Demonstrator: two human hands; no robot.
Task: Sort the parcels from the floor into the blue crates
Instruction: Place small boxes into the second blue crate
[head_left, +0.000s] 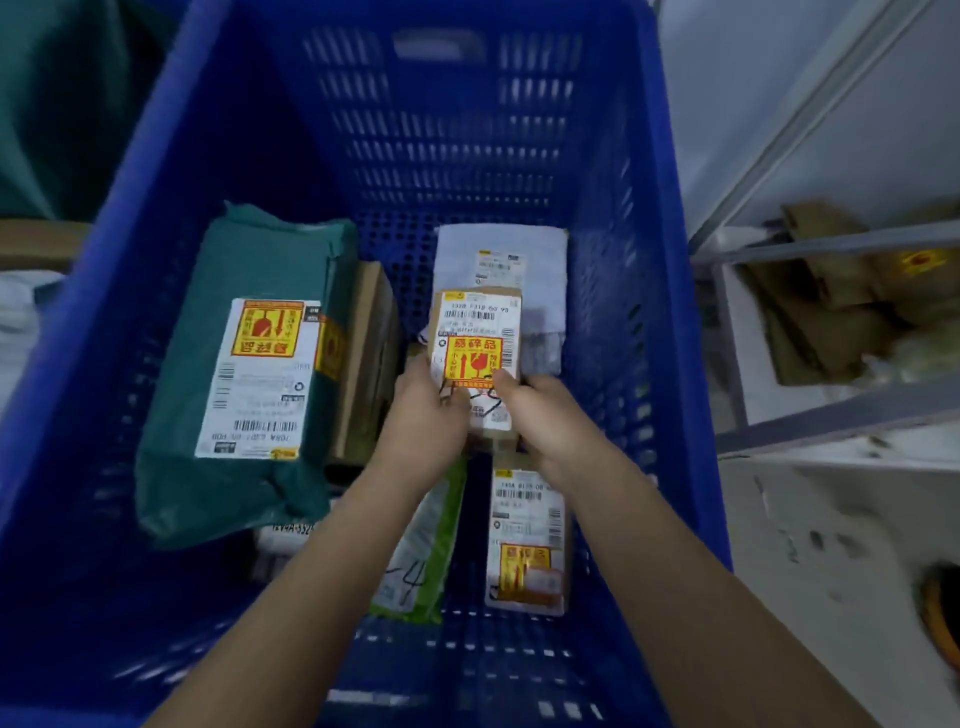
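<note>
Both hands reach into the blue crate (171, 171) and grip a small box (478, 338) by its near end, the left hand (426, 410) on its left edge, the right hand (540, 410) on its right, fingers curled round it. The box, bearing a white label and a red-and-yellow sticker, is near the crate's middle, over a white bag (540, 270) toward the far wall. A green bag (260, 322) lies along the left wall, a brown box (369, 343) just beside it. Near the front wall lie a lime bag (426, 551) and another labelled parcel (530, 540). Right of the crate, a metal shelf (831, 249) holds cardboard boxes (831, 301).
</note>
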